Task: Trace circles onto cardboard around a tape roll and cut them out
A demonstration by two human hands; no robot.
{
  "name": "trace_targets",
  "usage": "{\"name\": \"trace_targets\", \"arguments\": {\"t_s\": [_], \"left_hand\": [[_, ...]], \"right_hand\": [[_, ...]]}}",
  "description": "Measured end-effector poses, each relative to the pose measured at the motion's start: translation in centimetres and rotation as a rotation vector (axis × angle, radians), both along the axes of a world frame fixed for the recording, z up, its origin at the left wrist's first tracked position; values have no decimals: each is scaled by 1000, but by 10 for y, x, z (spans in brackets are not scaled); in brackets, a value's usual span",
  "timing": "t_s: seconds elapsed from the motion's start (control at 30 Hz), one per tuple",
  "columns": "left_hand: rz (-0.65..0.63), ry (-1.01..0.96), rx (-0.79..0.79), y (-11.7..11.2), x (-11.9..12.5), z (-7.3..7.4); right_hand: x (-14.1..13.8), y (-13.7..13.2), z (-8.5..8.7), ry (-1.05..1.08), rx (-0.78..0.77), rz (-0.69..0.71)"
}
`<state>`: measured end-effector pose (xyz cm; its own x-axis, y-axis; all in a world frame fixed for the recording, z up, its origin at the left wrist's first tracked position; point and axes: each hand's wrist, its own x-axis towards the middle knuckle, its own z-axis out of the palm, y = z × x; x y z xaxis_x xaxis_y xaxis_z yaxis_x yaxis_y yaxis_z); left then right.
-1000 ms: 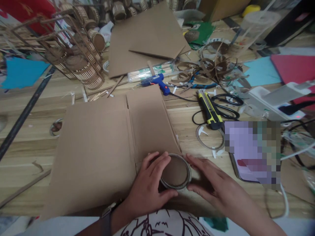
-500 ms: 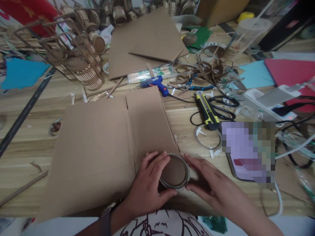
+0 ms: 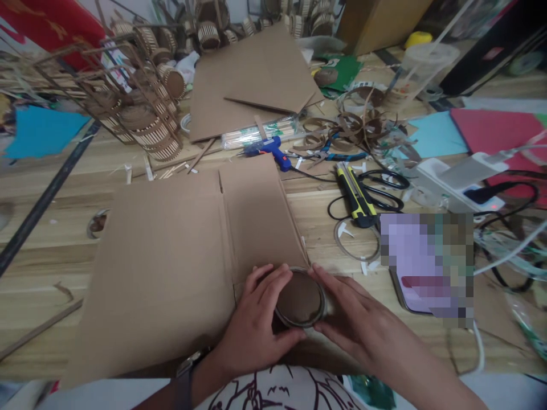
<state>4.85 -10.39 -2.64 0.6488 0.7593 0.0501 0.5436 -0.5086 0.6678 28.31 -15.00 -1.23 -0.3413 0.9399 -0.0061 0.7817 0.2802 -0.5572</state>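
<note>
Close to my body, both hands hold a round ring [image 3: 321,315] with a thin greyish rim and flat brown inside. It lies over the lower right corner of a folded cardboard sheet [image 3: 171,245]. My left hand [image 3: 260,319] curves around its left side, fingertips on the far rim and thumb along the near edge. My right hand [image 3: 356,316] grips the right side, index fingertip at the upper rim and thumb at the lower. Whether the brown inside belongs to the ring or is cardboard beneath, I cannot tell.
Right of the cardboard lie a yellow-black utility knife [image 3: 355,196], a second thin ring [image 3: 357,257], and a phone [image 3: 401,296]. Beyond it are a blue glue gun [image 3: 271,149], pliers [image 3: 346,154] and curled brown strips [image 3: 363,122]. Slatted cups in a frame [image 3: 156,136] stand far left.
My right hand has shifted slightly left, its fingers now closer against the ring's rim. My left hand stays about where it was. The whole view has shifted a little.
</note>
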Motion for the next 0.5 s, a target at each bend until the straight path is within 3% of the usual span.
{"name": "trace_targets", "arguments": {"t_s": [0.2,0.5], "left_hand": [[67,-71,-27,-2,0,2],[34,39,-102,-3,6,3]], "right_hand": [[-1,2,1,23,1,-11],[1,2,-2,53,23,-34]]}}
